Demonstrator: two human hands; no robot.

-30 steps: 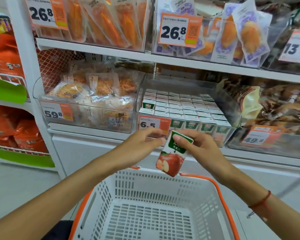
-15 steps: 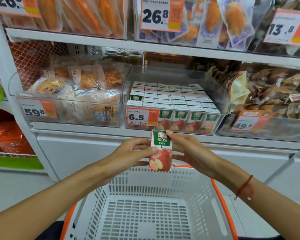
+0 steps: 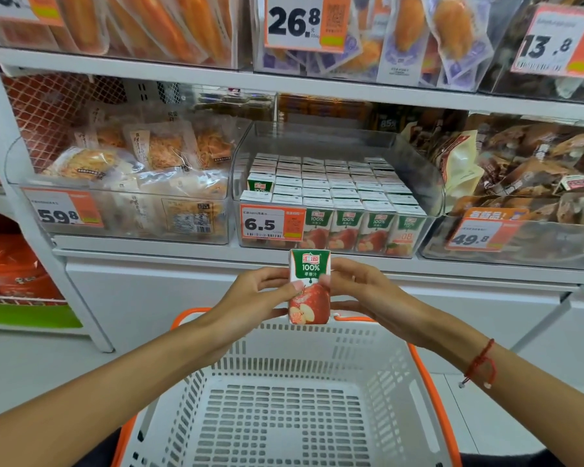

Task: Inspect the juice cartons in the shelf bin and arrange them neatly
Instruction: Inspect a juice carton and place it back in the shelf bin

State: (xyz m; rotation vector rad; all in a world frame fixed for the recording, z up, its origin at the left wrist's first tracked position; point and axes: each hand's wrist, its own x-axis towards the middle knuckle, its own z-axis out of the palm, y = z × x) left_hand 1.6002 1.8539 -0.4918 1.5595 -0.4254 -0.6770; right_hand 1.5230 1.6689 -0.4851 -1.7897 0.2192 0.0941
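Left hand: the left hand (image 3: pixel 257 294) grips the left edge of a juice carton (image 3: pixel 310 287), thumb curled onto its front face, fingers wrapped behind.
Right hand: the right hand (image 3: pixel 361 291) pinches the carton's right edge, thumb on the front, the other fingers curved behind and under it.
Arm pose: both forearms reach forward from the lower corners and meet at the middle; a red string bracelet (image 3: pixel 481 364) circles the right wrist.
Held carton: upright, front face toward the camera, in the air above the far rim of the basket (image 3: pixel 284 335) and just below the shelf edge.
Carton look: small rectangular box, green top panel with "100%", a red apple printed below.
Shelf bin: clear plastic bin (image 3: pixel 418 183) on the white shelf, packed with rows of matching cartons (image 3: pixel 338 187) showing flat white tops; one carton at the left stands higher than its neighbours.
Price tag: an orange-and-white tag (image 3: pixel 272 225) reading 6.5 sits on the bin's front.
Basket: white slotted plastic with an orange handle.
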